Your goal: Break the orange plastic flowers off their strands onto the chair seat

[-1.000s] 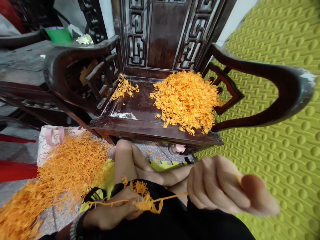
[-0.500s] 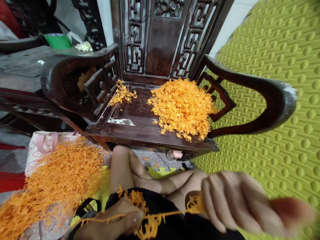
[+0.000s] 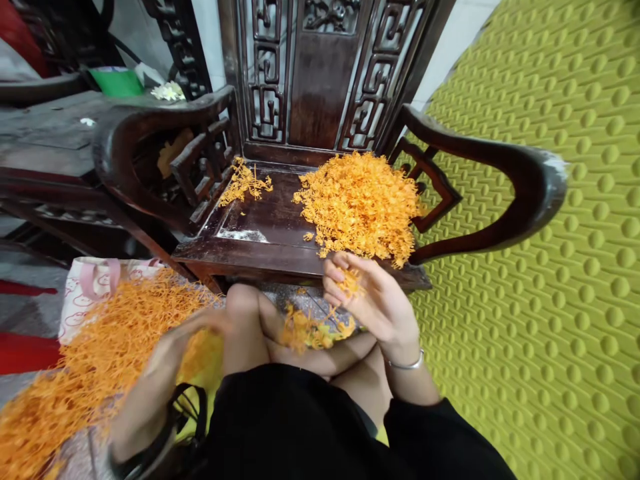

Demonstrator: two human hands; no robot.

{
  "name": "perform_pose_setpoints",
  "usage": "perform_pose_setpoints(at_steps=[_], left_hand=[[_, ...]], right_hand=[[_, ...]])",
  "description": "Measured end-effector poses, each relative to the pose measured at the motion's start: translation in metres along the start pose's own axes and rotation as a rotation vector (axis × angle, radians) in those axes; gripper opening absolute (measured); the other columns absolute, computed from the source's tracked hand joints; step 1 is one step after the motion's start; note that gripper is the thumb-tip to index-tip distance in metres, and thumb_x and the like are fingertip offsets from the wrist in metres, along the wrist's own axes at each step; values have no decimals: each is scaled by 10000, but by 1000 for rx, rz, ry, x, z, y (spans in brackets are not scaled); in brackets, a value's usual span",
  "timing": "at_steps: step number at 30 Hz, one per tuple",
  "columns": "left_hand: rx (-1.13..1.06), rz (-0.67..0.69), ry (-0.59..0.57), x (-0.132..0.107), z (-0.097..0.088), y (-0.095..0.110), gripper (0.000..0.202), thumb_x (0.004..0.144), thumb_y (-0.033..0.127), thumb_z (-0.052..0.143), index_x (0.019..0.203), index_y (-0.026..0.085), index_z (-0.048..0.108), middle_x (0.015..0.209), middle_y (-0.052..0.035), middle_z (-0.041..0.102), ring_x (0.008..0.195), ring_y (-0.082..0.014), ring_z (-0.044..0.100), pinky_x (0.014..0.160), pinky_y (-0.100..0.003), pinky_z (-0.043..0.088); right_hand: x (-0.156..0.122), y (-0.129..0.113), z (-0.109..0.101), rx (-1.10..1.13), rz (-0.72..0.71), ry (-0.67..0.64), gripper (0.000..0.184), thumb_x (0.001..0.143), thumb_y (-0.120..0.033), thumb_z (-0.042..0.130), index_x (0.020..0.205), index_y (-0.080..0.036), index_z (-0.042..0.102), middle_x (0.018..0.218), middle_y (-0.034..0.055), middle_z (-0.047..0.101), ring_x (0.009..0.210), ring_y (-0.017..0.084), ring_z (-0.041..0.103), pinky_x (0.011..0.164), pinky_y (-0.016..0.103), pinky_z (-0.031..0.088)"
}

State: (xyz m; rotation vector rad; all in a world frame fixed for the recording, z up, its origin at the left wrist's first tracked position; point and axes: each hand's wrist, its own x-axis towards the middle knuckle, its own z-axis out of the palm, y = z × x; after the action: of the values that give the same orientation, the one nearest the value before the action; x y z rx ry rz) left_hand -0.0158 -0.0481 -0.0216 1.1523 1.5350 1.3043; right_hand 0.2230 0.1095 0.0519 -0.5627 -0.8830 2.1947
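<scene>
"Where's the right hand (image 3: 373, 293)?"

"Just before the chair (image 3: 283, 207), at its front edge. The forearm slopes up toward the seat, and the fingers curl loosely round some orange bits (image 3: 350, 283)."

"And that clump (image 3: 299, 328) in front of the chair, over the crossed legs (image 3: 345, 357)?"

"Orange too, but blurred. I can't tell whether it hangs from the hand."

"What about the left hand (image 3: 184, 335)?"

"Out before the chair's left front corner, as the person faces it. The arm reaches forward and the wrist bends, so the fingers point inward, toward the knee. It's smeared; I can't tell whether it grips anything."

"The strands (image 3: 125, 327) are near it, left of the chair."

"Yes, and the big heap (image 3: 360, 203) sits on the chair's right half."
</scene>
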Motion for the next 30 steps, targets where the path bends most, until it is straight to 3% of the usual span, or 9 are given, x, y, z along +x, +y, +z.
perform_pose_setpoints(at_steps=[2, 3, 6, 9, 14, 18, 24, 27, 30], left_hand=[[16, 129, -128, 24, 42, 18, 312, 888, 382, 518, 1172, 278, 598, 1272, 7, 568, 1215, -229, 457, 1082, -338, 291], [-40, 176, -281, 36, 65, 25, 325, 881, 363, 536, 1183, 249, 580, 1255, -14, 570, 1179, -217, 482, 1050, -331, 326], [-182, 117, -560, 54, 123, 33, 299, 924, 398, 434, 852, 156, 594, 828, -13, 608, 792, -156, 556, 770, -281, 434], [-232, 54, -657, 50, 152, 26, 413, 934, 460, 384, 636, 177, 426, 570, 38, 413, 533, -93, 367, 520, -245, 310], [-420, -103, -786, 38, 157, 11, 480, 896, 542, 429, 582, 182, 384, 510, 48, 363, 485, -77, 315, 496, -248, 265], [-669, -328, -864, 31, 153, 5, 548, 793, 611, 558, 532, 195, 315, 436, 87, 258, 392, -41, 219, 423, -236, 175], [-693, -663, -919, 14, 132, 4, 584, 738, 608, 641, 515, 193, 295, 411, 100, 235, 317, -23, 195, 357, -214, 88], [-744, -728, -1028, 9, 122, 8, 584, 766, 581, 632, 513, 189, 280, 418, 97, 240, 320, -21, 202, 352, -205, 101], [-777, -693, -1106, 7, 119, 13, 584, 811, 552, 602, 509, 184, 264, 441, 96, 219, 333, -10, 192, 365, -208, 102]], right_hand=[[-1, 13, 6, -79, -40, -31, 192, 840, -293, 555, 717, -188, 452, 684, -41, 462, 535, 80, 501, 557, 234, 454], [-2, 18, 9, -114, -92, -25, 215, 847, -305, 561, 707, -190, 446, 667, -48, 464, 504, 75, 496, 532, 230, 443], [-8, 25, 10, -177, -364, 132, 339, 877, -359, 550, 616, -192, 411, 529, -73, 412, 402, 62, 438, 439, 204, 367], [-13, 24, 2, -180, -664, 380, 503, 896, -435, 511, 486, -193, 351, 386, -63, 335, 403, 86, 453, 445, 210, 366], [-11, 30, -17, -114, -887, 608, 585, 894, -447, 500, 403, -191, 312, 294, -58, 310, 291, 55, 296, 367, 220, 222], [-14, 39, -23, -85, -881, 676, 617, 913, -461, 456, 387, -189, 284, 281, -63, 286, 262, 50, 280, 372, 234, 219], [-36, 43, -5, -162, -898, 710, 621, 927, -442, 434, 396, -189, 237, 272, -68, 250, 235, 49, 286, 362, 238, 212], [-49, 44, 1, -167, -938, 716, 626, 928, -458, 410, 392, -195, 222, 266, -55, 258, 229, 60, 313, 347, 241, 210], [-63, 43, 2, -187, -772, 661, 613, 919, -511, 394, 395, -214, 280, 289, -47, 272, 250, 71, 326, 338, 246, 227]])
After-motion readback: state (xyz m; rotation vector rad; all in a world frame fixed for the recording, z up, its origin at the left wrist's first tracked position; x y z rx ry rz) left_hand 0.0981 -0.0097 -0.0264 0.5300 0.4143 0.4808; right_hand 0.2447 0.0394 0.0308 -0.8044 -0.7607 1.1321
